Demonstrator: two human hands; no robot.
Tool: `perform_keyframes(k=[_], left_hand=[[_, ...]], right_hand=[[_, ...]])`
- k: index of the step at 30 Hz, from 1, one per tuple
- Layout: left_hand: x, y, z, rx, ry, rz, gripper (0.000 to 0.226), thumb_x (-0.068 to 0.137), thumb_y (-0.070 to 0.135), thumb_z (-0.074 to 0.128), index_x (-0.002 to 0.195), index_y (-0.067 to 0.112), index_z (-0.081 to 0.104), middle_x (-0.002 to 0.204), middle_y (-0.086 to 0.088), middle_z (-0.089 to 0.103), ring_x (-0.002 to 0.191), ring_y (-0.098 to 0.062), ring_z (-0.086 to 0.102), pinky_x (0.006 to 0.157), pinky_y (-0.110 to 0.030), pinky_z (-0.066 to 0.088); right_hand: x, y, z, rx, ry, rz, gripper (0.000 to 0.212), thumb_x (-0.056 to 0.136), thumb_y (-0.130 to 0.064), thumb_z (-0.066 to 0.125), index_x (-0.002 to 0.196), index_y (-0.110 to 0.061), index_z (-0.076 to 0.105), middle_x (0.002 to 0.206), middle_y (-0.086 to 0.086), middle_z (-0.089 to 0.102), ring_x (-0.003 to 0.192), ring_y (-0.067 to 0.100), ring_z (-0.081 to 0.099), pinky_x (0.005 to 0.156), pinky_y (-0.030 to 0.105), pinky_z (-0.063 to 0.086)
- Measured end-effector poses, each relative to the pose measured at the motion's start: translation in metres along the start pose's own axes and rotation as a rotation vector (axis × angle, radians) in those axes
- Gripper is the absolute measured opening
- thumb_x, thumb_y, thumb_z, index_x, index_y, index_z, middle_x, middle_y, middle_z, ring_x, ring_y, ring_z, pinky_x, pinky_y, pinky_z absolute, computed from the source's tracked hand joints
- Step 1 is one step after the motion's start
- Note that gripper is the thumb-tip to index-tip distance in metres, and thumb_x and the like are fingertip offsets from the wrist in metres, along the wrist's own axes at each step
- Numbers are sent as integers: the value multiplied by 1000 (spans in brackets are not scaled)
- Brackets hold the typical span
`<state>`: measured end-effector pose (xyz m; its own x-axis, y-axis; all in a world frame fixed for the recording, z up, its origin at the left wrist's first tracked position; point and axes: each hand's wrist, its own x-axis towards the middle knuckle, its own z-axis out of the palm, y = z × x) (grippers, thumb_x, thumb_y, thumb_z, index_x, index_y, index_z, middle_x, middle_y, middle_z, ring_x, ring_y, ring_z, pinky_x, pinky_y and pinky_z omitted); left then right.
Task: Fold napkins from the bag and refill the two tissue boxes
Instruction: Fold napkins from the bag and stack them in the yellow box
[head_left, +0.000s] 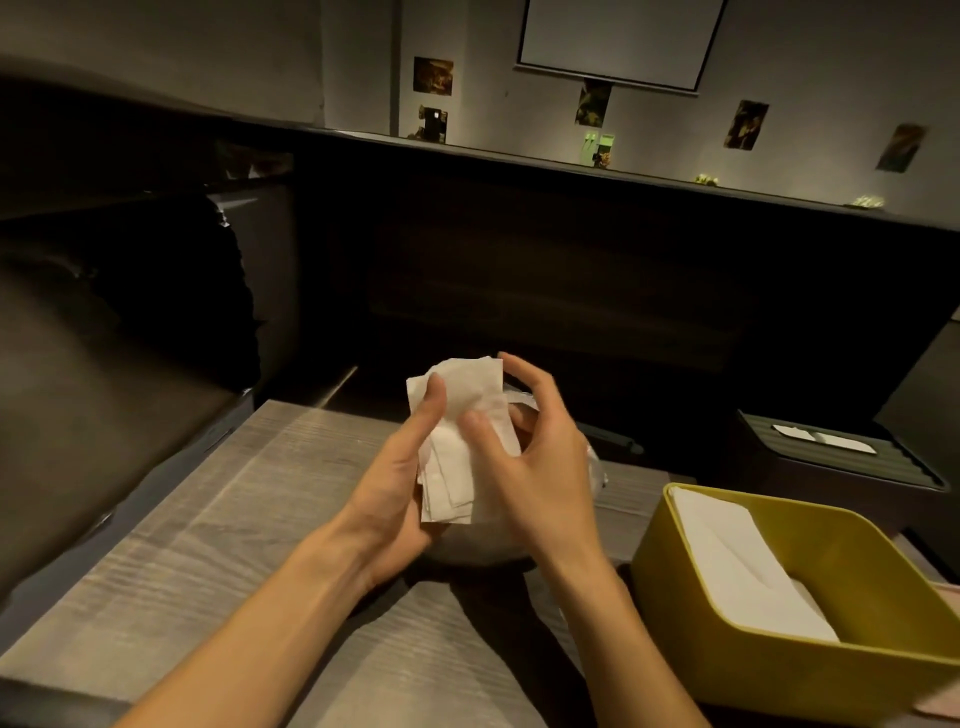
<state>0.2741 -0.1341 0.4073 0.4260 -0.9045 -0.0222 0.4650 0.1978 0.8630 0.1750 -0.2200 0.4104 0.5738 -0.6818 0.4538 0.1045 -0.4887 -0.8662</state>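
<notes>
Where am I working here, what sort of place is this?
Probably a dim restaurant or café booth. Dark padded bench seats wrap around a wood-grain table, small pictures and a pull-down screen hang on the wall, and both hands fold napkins beside a yellow tissue box.

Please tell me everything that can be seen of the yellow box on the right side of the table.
The yellow tissue box is an open container with rounded corners, smooth walls and no lid on it; it looks like plastic. It stands on the wooden table at the lower right, seen at an angle and partly cut off by the picture's edge. Inside lie white folded napkins, stacked below its rim, filling it partly. Neither hand touches it. Something pink shows at its right side, too little to identify.
</notes>
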Motion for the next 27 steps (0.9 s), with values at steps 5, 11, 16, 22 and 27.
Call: perform_keyframes(k=[5, 11, 16, 22, 27], left_hand=[[4, -3, -6, -42, 35, -43, 51, 102, 50, 49, 140, 19, 58, 126, -17, 72, 118, -34, 69, 104, -54, 50], [8, -2, -18, -237, -52, -105, 60, 104, 57, 45, 145, 15, 55, 141, -24, 61, 132, -42, 58, 110, -57, 44], [5, 3, -16, -292, -68, -89, 61, 105, 57, 39, 139, 13, 64, 139, -21, 62, 118, -34, 68, 87, -45, 61], [4, 0, -10, -245, 34, -10, 52, 104, 49, 45, 128, 11, 72, 132, -19, 68, 124, -34, 66, 114, -54, 40], [4, 0, -7, -238, 23, -16, 51, 104, 48, 45, 135, 11, 63, 130, -18, 70, 121, -33, 68, 109, -53, 44]], right_hand=[[3, -1, -9, 60, -31, 94, 42, 107, -12, 50, 142, -35, 55, 99, -24, 73, 93, 9, 72, 75, 37, 63], [4, -2, -14, 198, -118, 139, 40, 103, -5, 58, 133, -31, 60, 123, -12, 69, 109, 13, 72, 73, 35, 65], [2, -9, -17, 347, -228, 161, 40, 101, -4, 61, 133, -27, 55, 118, -4, 74, 84, 20, 77, 52, 26, 59], [0, 9, 0, -291, -38, -113, 56, 90, -27, 82, 136, -36, 53, 123, -23, 58, 108, -7, 58, 85, 16, 55], [-1, 13, -1, -400, -20, -87, 58, 88, -43, 79, 138, -42, 49, 121, -27, 60, 104, -16, 54, 87, 15, 50]])
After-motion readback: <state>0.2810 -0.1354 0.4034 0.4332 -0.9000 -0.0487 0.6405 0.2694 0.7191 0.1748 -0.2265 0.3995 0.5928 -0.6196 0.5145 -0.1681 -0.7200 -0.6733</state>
